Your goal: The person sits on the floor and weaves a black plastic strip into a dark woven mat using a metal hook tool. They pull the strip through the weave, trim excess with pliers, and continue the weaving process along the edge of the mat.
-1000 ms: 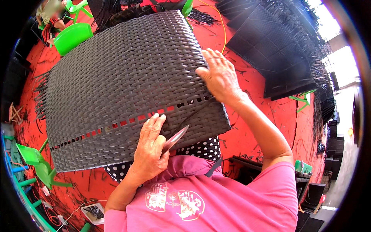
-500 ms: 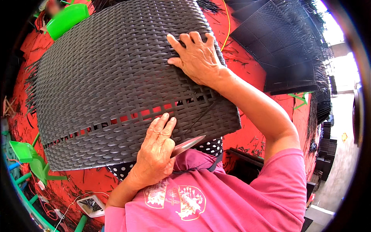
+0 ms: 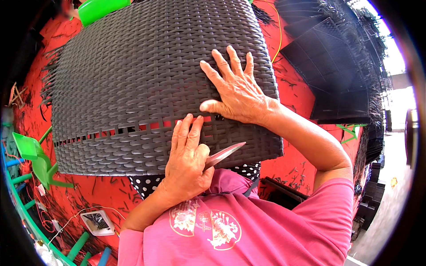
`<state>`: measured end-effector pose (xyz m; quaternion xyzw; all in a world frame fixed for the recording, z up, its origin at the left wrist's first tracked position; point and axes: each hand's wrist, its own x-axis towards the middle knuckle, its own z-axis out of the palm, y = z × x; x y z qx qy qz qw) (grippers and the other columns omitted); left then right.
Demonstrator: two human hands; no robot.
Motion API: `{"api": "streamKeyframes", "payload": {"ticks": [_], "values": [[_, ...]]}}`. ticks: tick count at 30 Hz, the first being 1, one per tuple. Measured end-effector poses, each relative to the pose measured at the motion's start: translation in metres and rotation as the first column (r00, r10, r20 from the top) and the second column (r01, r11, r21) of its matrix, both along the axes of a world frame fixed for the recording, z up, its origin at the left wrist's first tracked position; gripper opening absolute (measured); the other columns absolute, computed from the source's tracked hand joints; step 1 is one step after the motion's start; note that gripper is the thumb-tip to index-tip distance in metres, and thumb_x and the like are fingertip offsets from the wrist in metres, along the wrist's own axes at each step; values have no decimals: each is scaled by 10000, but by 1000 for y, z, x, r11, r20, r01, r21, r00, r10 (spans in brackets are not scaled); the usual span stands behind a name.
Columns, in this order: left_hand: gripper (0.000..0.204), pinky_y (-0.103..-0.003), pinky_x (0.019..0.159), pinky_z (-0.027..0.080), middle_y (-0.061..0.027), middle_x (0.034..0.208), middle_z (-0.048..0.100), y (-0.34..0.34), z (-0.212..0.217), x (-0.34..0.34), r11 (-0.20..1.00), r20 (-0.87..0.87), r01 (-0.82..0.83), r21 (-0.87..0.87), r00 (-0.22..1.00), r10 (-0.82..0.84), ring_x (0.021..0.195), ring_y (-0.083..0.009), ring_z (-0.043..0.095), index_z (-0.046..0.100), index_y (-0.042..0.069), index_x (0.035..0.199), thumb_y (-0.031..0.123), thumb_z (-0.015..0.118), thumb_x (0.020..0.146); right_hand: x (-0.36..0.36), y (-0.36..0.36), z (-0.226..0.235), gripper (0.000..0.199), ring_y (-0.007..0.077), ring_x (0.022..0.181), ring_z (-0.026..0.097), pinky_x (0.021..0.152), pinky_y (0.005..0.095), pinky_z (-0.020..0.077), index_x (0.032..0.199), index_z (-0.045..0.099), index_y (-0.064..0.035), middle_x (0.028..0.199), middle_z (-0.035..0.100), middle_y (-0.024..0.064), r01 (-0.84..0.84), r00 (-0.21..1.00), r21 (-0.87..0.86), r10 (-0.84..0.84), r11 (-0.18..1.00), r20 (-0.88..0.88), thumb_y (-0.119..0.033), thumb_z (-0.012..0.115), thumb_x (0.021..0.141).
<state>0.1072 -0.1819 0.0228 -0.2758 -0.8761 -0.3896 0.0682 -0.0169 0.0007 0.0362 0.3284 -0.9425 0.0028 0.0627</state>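
Observation:
A dark woven panel of flat plastic strands lies across my lap, with a row of open gaps showing red through it near its front edge. My left hand keeps a pointed metal blade tucked between thumb and palm, its tip toward the right. The outstretched fingertips of that hand press on the weave at the row of gaps. My right hand lies flat on the panel to the right, fingers spread, and covers part of the row. The blade's handle end is hidden in my left hand.
More black woven pieces are piled at the right. A green chair stands at the left, near a white square tray-like object and cables. Scraps of strand litter the red floor. Loose ends stick out from the panel's left side.
My right hand has slid nearer to me, down to the row of gaps, and its fingers have straightened and spread. My left hand stays by the gaps with the blade.

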Motion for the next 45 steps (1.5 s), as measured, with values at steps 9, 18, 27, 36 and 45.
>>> {"api": "streamKeyframes", "payload": {"ticks": [9, 18, 27, 36, 45], "values": [[257, -587, 1069, 274, -324, 1314, 466, 0, -4, 1, 999, -30, 46, -23, 998, -46, 1249, -451, 432, 453, 10, 718, 14, 671, 581, 0, -10, -6, 670, 345, 1371, 258, 1040, 694, 135, 1384, 447, -165, 1453, 378, 124, -219, 974, 53, 221, 974, -45, -567, 512, 851], [306, -542, 995, 381, -304, 1266, 500, 1, -10, 0, 999, -97, 38, 28, 995, -35, 1183, -453, 466, 467, -7, 746, 32, 677, 526, -27, -19, -11, 608, 349, 1359, 300, 1056, 668, 128, 1391, 429, -139, 1446, 383, 149, -73, 989, 37, 77, 997, -124, -530, 429, 926], [313, -517, 1027, 372, -307, 1230, 510, 0, -11, 1, 1000, -122, 29, -4, 992, -29, 1184, -444, 468, 502, -32, 805, 49, 675, 557, -6, -70, -29, 675, 360, 1352, 301, 1027, 705, 153, 1380, 450, -161, 1445, 386, 145, -295, 953, -110, 285, 949, -103, -608, 448, 875], [328, -498, 1022, 385, -289, 1176, 549, 1, -11, 4, 999, -190, 22, -30, 981, -27, 1140, -412, 505, 531, -32, 831, 112, 680, 578, -47, -77, -26, 598, 338, 1303, 369, 1022, 672, 190, 1373, 426, -124, 1391, 440, 131, -151, 966, 12, 150, 988, -212, -515, 454, 921], [223, -518, 1009, 387, -332, 1115, 572, -4, -11, 6, 998, -260, 8, -69, 965, -25, 1089, -443, 541, 538, -49, 796, 149, 565, 697, -2, -132, -27, 655, 336, 1396, 214, 1071, 652, 125, 1427, 374, -157, 1495, 308, 109, -326, 944, -64, 329, 943, 39, -552, 442, 909]]}}
